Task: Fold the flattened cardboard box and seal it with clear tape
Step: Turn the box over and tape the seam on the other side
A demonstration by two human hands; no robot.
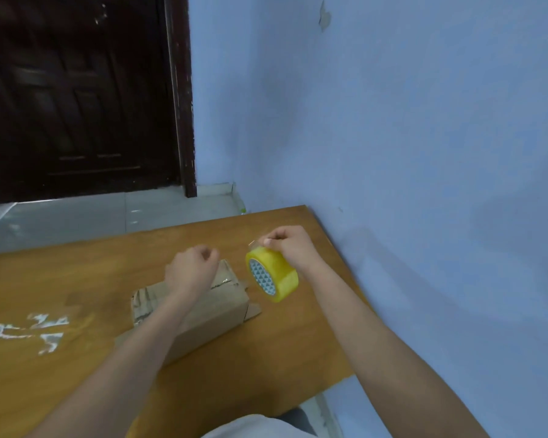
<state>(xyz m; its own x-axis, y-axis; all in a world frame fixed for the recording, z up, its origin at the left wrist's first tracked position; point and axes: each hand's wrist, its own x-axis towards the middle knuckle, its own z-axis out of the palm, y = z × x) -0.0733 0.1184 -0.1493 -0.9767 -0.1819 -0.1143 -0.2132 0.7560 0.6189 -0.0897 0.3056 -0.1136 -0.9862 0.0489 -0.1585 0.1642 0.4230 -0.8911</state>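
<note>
Head cam looking down at my wooden table (76,279), with the folded cardboard box (203,314) sitting mid-table under my left arm. My left hand (192,268) hovers at the box's far end, fingers curled like they're pinching something, can't tell what. My right hand (290,245) pinches the top of the yellowish tape roll (272,275), held just right of the box.

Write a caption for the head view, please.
Right hand holds tape roll beside folded cardboard box; left hand above it.
</note>
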